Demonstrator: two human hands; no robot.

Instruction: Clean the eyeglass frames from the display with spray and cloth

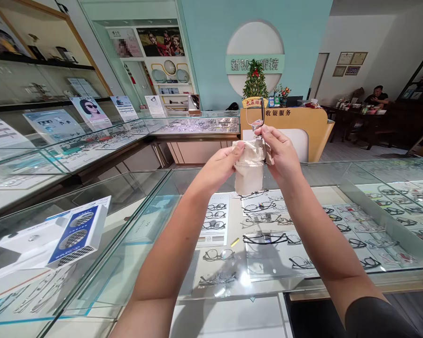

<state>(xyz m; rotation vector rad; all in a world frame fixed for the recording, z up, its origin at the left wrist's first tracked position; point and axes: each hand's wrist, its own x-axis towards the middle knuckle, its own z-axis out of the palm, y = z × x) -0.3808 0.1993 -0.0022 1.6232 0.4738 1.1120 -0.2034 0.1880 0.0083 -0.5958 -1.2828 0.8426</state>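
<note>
Above the glass counter, my right hand [279, 149] pinches a pair of eyeglasses [262, 113] turned on end, one lens up and a dark rim showing. A cream cleaning cloth [249, 176] with a zigzag edge hangs from my left hand [221, 164], whose thumb presses on it. The cloth covers the lower part of the glasses, so the lower lens is mostly hidden. Both hands are closed and close together at chest height. Beneath them, several eyeglass frames [264, 238] lie in rows inside the glass display case [211, 292].
An open white and blue box [74, 234] stands on the glass at left. More display cases [193, 126] run along the left and back. Beyond is a yellow reception counter [320, 134] with a plant [255, 80]. A person [377, 97] sits at a table far right.
</note>
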